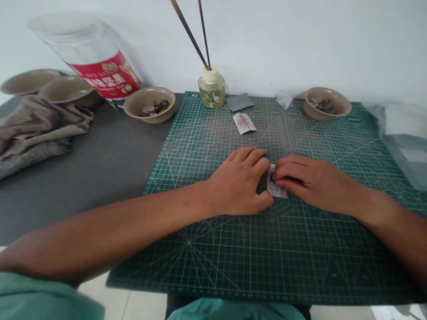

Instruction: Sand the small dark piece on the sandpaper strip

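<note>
A small whitish piece of paper (277, 191) with grey smudges lies on the green cutting mat (213, 249). My left hand (242, 184) rests flat at the paper's left side, thumb and forefinger apart around its edge. Above the paper, my right hand (307, 180) has its fingers pinched together at the paper's surface. Something small and dark shows at those fingertips, mostly hidden, so its kind cannot be made out. Farther back on the mat lie another whitish piece of paper (244, 123) and a dark grey sheet (239, 102).
Small dark and tan pieces sit in a left bowl (131, 106) and a right bowl (328, 115). A reed diffuser (211, 91) stands by the wall. A red-labelled jar (103, 75), cloth (43, 120) and plastic bag (400, 146) lie outward; a paper scrap (284, 98) is at back.
</note>
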`<action>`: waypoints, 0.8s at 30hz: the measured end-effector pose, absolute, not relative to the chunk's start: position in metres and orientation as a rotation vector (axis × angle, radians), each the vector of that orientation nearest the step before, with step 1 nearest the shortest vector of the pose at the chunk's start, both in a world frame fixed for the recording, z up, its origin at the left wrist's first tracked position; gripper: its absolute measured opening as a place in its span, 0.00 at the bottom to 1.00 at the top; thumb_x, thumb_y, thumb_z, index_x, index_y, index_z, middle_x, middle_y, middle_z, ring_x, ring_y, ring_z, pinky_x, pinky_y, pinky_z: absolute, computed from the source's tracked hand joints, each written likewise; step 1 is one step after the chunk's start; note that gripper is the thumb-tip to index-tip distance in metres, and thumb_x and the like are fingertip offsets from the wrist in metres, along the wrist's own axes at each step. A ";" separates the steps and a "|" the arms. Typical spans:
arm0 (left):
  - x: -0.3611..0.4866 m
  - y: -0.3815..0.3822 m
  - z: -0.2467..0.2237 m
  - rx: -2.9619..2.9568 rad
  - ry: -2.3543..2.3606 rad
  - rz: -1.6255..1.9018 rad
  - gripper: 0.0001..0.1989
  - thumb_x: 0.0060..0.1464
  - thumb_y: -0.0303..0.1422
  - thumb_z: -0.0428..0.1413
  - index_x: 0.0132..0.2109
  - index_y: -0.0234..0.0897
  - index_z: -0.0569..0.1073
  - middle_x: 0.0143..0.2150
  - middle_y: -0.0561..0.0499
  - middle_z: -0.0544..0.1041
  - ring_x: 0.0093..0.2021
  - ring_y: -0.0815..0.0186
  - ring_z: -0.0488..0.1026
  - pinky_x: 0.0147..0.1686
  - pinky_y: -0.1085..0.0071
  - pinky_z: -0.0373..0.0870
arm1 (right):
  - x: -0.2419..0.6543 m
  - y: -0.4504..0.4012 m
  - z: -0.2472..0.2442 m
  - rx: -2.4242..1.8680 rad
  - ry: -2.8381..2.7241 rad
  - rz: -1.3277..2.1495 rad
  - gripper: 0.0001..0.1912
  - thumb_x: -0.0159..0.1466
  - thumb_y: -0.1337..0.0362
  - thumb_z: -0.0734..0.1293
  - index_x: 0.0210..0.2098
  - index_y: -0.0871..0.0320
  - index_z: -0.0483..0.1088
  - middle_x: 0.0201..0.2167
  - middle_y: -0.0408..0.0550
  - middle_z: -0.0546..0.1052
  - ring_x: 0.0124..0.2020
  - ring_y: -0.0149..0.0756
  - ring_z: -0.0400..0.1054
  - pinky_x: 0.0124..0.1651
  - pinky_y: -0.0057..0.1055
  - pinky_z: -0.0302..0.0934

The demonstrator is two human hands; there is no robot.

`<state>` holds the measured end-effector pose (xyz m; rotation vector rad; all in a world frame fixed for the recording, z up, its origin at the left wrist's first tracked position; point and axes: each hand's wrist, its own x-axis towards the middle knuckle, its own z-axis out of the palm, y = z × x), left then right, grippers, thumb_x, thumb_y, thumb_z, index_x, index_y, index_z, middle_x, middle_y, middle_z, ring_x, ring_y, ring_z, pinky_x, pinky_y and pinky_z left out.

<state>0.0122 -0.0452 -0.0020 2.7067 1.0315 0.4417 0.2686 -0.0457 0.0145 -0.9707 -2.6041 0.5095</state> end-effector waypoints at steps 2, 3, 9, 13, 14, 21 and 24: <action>0.013 -0.045 -0.002 2.709 1.033 0.438 0.27 0.64 0.46 0.57 0.62 0.33 0.74 0.75 0.35 0.71 0.77 0.41 0.63 0.77 0.42 0.62 | 0.275 -0.040 0.016 -0.974 -2.613 0.497 0.09 0.77 0.62 0.65 0.44 0.51 0.78 0.46 0.50 0.83 0.44 0.45 0.81 0.46 0.41 0.72; 0.013 -0.045 -0.002 2.710 1.035 0.434 0.27 0.64 0.45 0.57 0.62 0.33 0.74 0.75 0.35 0.70 0.77 0.41 0.63 0.77 0.42 0.62 | 0.278 -0.039 0.018 -0.953 -2.623 0.526 0.08 0.77 0.62 0.65 0.44 0.50 0.78 0.46 0.49 0.84 0.44 0.45 0.81 0.47 0.41 0.72; 0.013 -0.046 -0.003 2.717 1.032 0.452 0.26 0.64 0.46 0.57 0.61 0.33 0.74 0.74 0.35 0.71 0.76 0.41 0.64 0.76 0.42 0.63 | 0.271 -0.050 0.017 -0.836 -2.696 0.525 0.09 0.79 0.63 0.64 0.50 0.51 0.77 0.47 0.48 0.84 0.42 0.41 0.81 0.43 0.37 0.71; 0.013 -0.045 -0.003 2.724 1.031 0.451 0.26 0.64 0.45 0.57 0.61 0.32 0.75 0.74 0.35 0.71 0.76 0.41 0.64 0.77 0.43 0.63 | 0.270 -0.046 0.010 -1.009 -2.649 0.300 0.09 0.78 0.62 0.63 0.51 0.53 0.76 0.48 0.52 0.83 0.42 0.46 0.80 0.40 0.40 0.69; 0.013 -0.045 -0.003 2.727 1.031 0.448 0.26 0.64 0.45 0.57 0.62 0.32 0.74 0.75 0.35 0.71 0.76 0.41 0.64 0.77 0.43 0.62 | 0.272 -0.043 0.010 -1.051 -2.634 0.282 0.08 0.78 0.61 0.64 0.51 0.53 0.75 0.47 0.52 0.83 0.42 0.47 0.80 0.40 0.40 0.69; 0.012 -0.046 -0.003 2.729 1.026 0.453 0.26 0.64 0.45 0.58 0.62 0.32 0.74 0.75 0.35 0.71 0.76 0.42 0.64 0.77 0.43 0.63 | 0.274 -0.043 0.011 -0.858 -2.698 0.487 0.08 0.78 0.62 0.63 0.50 0.52 0.75 0.47 0.50 0.82 0.43 0.43 0.80 0.44 0.39 0.71; 0.012 -0.046 -0.003 2.727 1.024 0.452 0.26 0.64 0.45 0.58 0.62 0.32 0.74 0.75 0.35 0.71 0.76 0.42 0.64 0.77 0.43 0.63 | 0.271 -0.042 0.008 -0.901 -2.667 0.333 0.10 0.79 0.62 0.62 0.50 0.53 0.76 0.48 0.52 0.82 0.44 0.46 0.80 0.44 0.42 0.70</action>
